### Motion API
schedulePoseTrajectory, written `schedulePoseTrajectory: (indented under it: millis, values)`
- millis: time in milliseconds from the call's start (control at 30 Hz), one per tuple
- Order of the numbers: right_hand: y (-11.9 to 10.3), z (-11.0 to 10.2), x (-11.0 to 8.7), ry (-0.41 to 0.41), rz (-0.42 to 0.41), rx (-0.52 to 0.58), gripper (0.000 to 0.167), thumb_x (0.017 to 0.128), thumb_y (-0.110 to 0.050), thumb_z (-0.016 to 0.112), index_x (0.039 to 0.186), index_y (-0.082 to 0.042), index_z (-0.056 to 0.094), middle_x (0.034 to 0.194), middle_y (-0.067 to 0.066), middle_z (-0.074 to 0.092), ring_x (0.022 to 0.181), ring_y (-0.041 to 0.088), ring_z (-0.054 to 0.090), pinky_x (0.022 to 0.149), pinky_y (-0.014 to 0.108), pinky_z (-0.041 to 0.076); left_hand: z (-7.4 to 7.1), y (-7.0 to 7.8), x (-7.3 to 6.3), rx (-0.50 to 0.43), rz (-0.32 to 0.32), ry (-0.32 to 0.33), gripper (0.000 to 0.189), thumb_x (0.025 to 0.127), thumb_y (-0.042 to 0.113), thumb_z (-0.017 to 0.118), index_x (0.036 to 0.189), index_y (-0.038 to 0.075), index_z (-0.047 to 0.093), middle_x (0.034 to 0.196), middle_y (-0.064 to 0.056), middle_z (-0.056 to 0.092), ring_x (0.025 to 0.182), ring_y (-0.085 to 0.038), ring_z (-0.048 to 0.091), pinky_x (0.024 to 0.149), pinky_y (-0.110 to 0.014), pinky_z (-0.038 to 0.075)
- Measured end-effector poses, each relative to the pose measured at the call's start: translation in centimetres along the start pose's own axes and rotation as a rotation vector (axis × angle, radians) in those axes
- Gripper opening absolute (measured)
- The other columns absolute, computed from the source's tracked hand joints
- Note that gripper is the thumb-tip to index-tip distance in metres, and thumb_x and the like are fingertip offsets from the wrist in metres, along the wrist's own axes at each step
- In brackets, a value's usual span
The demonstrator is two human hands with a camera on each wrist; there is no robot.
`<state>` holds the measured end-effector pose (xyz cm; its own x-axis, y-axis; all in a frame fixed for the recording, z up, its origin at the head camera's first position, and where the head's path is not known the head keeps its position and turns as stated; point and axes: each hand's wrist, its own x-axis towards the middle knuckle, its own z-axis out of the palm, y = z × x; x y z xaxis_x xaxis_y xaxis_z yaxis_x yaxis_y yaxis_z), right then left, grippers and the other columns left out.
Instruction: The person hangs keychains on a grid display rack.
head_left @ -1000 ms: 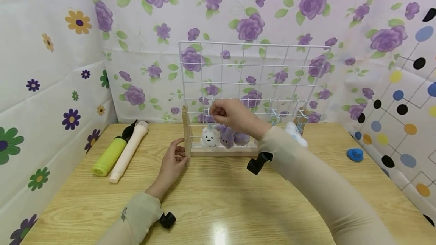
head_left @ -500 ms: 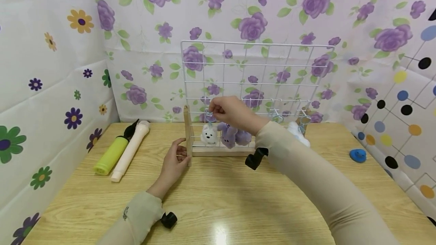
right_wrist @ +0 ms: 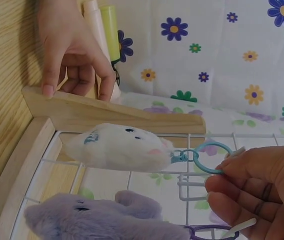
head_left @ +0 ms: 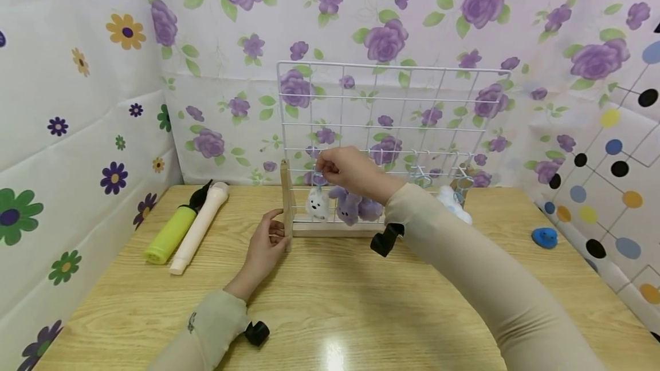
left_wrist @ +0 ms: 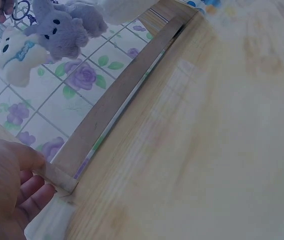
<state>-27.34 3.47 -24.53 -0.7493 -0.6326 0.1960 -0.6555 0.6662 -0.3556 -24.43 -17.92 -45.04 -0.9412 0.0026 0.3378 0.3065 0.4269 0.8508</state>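
Note:
In the right wrist view, my right hand (right_wrist: 262, 187) pinches the light blue key ring (right_wrist: 212, 156) of a white plush keychain (right_wrist: 119, 145) between thumb and finger. The plush hangs in front of the white wire grid (head_left: 361, 126), near its left end, beside a white hook (right_wrist: 191, 189). A purple bunny plush (head_left: 348, 206) hangs just to its right, with more purple plush beside it. My left hand (head_left: 264, 245) grips the wooden side piece (head_left: 286, 196) of the rack, thumb on one face and fingers bent on the other.
A white plush (head_left: 452, 204) hangs at the grid's right end, partly behind my right sleeve. At the table's left lie a yellow-green pump (head_left: 169, 235) and a pale pink tube (head_left: 198, 231). A small blue toy (head_left: 545, 237) sits at the right.
The white plush has lifted slightly and turned a little under my right hand's hold. My left hand stays on the wooden side piece. The head view has shifted slightly.

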Motion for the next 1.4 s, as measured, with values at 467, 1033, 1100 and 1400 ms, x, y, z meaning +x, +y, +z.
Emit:
schedulePoseTrajectory:
  millis: [467,1033,1100,1400]
  values:
    - [-0.4,-0.1,-0.1,-0.008,0.007,-0.031,0.014,0.091,-0.001,0.060,0.102,-0.005,0.067,0.096,0.007,0.070,0.089,0.018,0.065,0.081,0.026,0.055,0.1,-0.1,-0.2,0.014,0.016,0.011,0.062,0.082,-0.008,0.068,0.136,0.007,0.043,0.104,-0.018,0.060,0.090,-0.026,0.060,0.072,-0.021,0.053]
    - [-0.3,-1.2,-1.2,0.071,-0.015,0.033,0.014,0.092,-0.003,0.060,0.104,-0.003,0.067,0.100,0.008,0.069,0.092,0.019,0.065,0.083,0.027,0.055,0.0,0.3,0.0,0.022,0.020,0.026,0.062,0.082,-0.006,0.069,0.136,0.008,0.043,0.104,-0.018,0.060,0.090,-0.027,0.061,0.073,-0.023,0.054]
    - [-0.4,-1.4,-1.5,0.080,-0.013,0.035,0.014,0.093,-0.004,0.060,0.105,-0.003,0.067,0.101,0.008,0.069,0.092,0.019,0.065,0.083,0.028,0.055,0.0,0.3,0.0,0.022,0.025,0.036,0.062,0.081,-0.006,0.069,0.136,0.007,0.044,0.103,-0.019,0.060,0.090,-0.027,0.062,0.074,-0.023,0.054]
    - [-0.2,-2.1,-3.2,0.140,-0.027,0.054,0.013,0.093,-0.008,0.060,0.103,-0.004,0.067,0.098,0.007,0.068,0.088,0.017,0.064,0.081,0.027,0.055,0.1,0.4,-0.3,0.023,0.019,0.053,0.059,0.082,-0.004,0.069,0.135,0.007,0.045,0.102,-0.017,0.060,0.089,-0.025,0.061,0.073,-0.020,0.053]
